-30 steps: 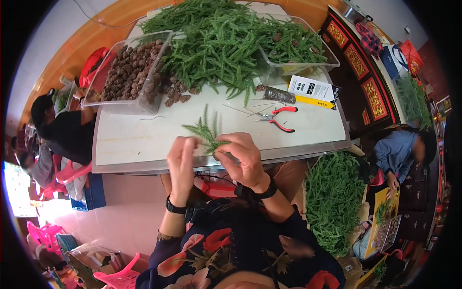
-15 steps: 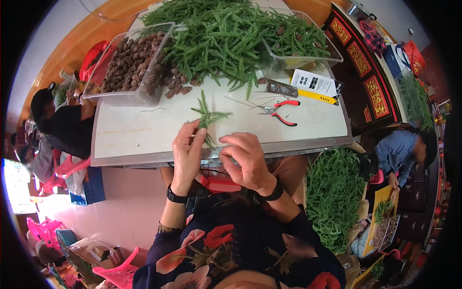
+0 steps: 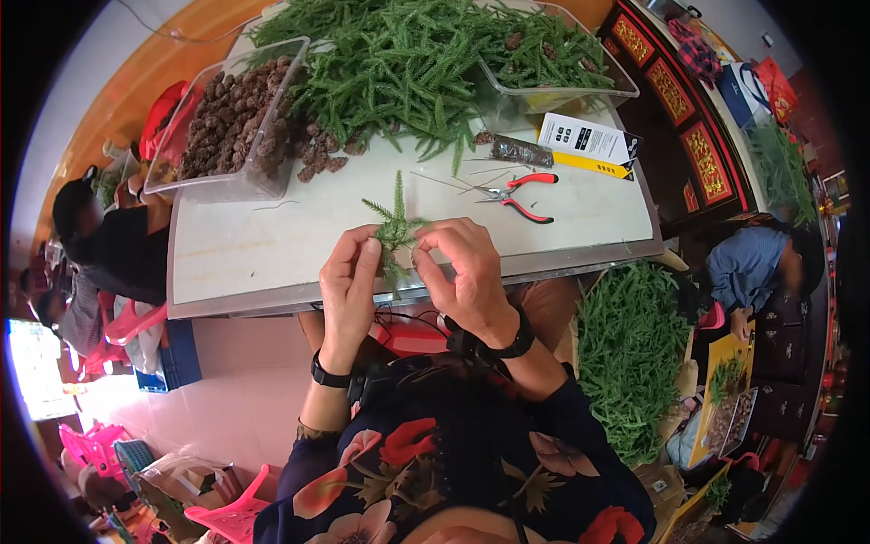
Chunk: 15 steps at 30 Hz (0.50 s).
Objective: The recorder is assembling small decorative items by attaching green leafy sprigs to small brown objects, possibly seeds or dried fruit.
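Observation:
Over the table's near edge, my left hand (image 3: 348, 283) pinches a small green pine sprig (image 3: 396, 210) between thumb and fingers. Its needled branches spread upward and to the right, and one end hangs below the fingers. From the right, my right hand (image 3: 467, 270) has its thumb and forefinger bent together at the sprig's right side; what lies between those fingertips is too small to make out. Red-handled pliers (image 3: 518, 196) lie with open jaws beyond my right hand, beside several thin wires (image 3: 441, 182).
A clear plastic bin of brown pine cones (image 3: 231, 127) stands at the table's far left. Loose green sprigs (image 3: 390, 77) heap across the back. A wire bundle (image 3: 521, 150) and a yellow-and-white package (image 3: 587, 145) lie right. Another person (image 3: 752, 263) works at the right.
My right hand has moved left and up to the sprig, its fingers closing together there. The sprig has turned slightly in my left hand. The view has shifted a little.

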Motion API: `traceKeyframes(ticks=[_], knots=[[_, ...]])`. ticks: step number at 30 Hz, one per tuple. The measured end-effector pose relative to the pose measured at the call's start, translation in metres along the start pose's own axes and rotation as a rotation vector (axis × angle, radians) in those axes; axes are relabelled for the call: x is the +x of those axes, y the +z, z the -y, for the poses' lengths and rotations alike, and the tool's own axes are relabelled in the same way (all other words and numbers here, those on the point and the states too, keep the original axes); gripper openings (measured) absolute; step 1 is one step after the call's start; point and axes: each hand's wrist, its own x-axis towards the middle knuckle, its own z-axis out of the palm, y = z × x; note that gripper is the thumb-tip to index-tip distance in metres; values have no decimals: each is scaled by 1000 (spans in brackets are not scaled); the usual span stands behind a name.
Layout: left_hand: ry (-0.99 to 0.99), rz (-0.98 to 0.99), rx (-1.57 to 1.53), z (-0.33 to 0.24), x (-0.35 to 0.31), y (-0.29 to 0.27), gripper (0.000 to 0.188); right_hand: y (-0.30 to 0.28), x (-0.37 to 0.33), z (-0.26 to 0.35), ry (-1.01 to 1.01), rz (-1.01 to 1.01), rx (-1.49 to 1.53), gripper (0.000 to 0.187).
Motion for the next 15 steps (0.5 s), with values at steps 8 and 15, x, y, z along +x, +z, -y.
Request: traceKeyframes(ticks=[8, 15], knots=[[-16, 63, 68, 20, 2, -12, 19, 8, 2, -5, -21, 29, -92, 15], [-164, 127, -117, 13, 0, -7, 17, 17, -1, -11, -87, -20, -122, 16]])
